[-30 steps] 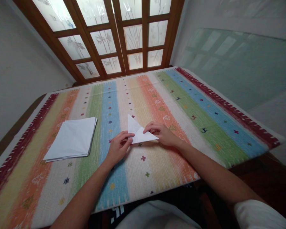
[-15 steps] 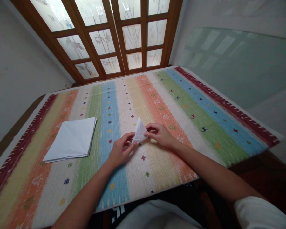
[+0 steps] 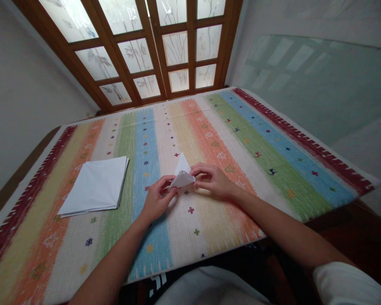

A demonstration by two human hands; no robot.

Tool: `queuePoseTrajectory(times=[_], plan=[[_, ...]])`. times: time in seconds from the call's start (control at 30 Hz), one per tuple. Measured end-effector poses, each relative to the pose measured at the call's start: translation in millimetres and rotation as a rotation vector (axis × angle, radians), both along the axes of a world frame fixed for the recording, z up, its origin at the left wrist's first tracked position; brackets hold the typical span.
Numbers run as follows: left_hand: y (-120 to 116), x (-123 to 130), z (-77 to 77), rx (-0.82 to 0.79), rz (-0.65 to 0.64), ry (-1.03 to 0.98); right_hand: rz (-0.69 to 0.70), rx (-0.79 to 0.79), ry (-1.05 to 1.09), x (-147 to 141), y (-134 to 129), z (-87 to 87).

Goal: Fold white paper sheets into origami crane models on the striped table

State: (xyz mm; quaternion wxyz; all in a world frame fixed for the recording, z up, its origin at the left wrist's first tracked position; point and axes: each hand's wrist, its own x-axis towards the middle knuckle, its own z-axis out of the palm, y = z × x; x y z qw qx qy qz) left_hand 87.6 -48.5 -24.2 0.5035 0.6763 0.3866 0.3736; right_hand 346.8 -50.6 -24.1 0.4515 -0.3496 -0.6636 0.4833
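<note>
Between my two hands is a small folded piece of white paper (image 3: 182, 173), its pointed tip facing away from me. Its near part has opened into a shallow pocket that faces me. My left hand (image 3: 157, 199) pinches the paper's left corner between thumb and fingers. The right corner is gripped by the fingertips of my right hand (image 3: 211, 178). Left of my hands, a stack of white paper sheets (image 3: 93, 184) lies on the patterned cloth.
A striped tablecloth (image 3: 149, 127) covers the table. Wooden doors (image 3: 165, 63) with frosted panes stand beyond the far edge. A pale glass panel (image 3: 307, 84) is against the right wall. My lap is below the near edge.
The near part of the folded paper has spread from a flat triangle into an open pocket. Both hands have shifted slightly to the left; the stack has stayed put.
</note>
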Motion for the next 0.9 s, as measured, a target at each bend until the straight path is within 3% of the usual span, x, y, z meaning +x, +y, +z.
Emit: queuePoseTrajectory(times=[0.33, 0.7, 0.8, 0.9], plan=[[0.0, 4.1, 3.5, -0.157, -0.074, -0.177, 0.004, 0.008, 0.027, -3.1, -4.6, 3.0], [3.9, 1.3, -6.6, -0.098, -0.058, -0.109, 0.086, -0.182, 0.194, -5.7, -3.3, -5.9], [3.6, 0.6, -4.1, -0.037, -0.048, -0.056, 0.150, -0.131, 0.185, -5.5, -3.0, -5.9], [2.0, 0.9, 0.5, -0.041, -0.066, -0.033, 0.009, 0.086, -0.022, -5.3, -4.0, -2.3]])
